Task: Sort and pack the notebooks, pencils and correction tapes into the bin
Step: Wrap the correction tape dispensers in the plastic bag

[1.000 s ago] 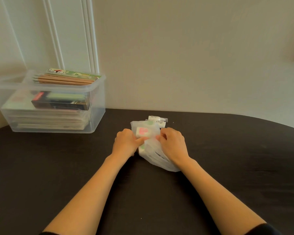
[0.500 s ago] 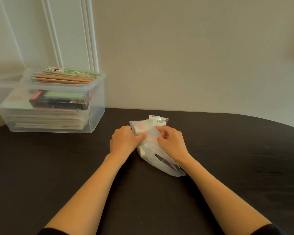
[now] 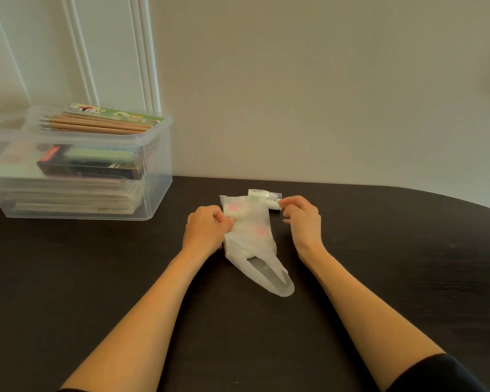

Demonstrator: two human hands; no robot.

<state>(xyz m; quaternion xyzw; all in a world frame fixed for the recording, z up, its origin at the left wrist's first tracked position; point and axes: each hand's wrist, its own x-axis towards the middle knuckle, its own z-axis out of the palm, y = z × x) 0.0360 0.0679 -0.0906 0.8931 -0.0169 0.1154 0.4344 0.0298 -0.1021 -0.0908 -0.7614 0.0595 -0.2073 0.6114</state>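
Left hand (image 3: 207,230): gripped the left edge of the thin white bag (image 3: 249,236), fingers curled onto the film
Right hand (image 3: 301,219): sat just right of the bag with fingers loosely curled and fingertips at the end of the loose correction tapes (image 3: 265,195); whether they pinched the packet could not be told
Bag: lay flat on the dark table (image 3: 379,278), handle cut-out toward the person, with pink and green shapes showing through, likely more tapes
Loose tapes: lay at the bag's far corner, on the wall side
Bin (image 3: 156,176): stood well apart at far left, with notebooks (image 3: 68,199) stacked low and pencils (image 3: 96,127) lying across the top
Step in hand: probably gathering the last tapes with the bagged ones
Doing it well: pin the bag with the left hand, take the slick packet by its end, and keep the bag's mouth shut when lifting
Risk: the thin film could slump and spill; space at the top of the bin looked tight
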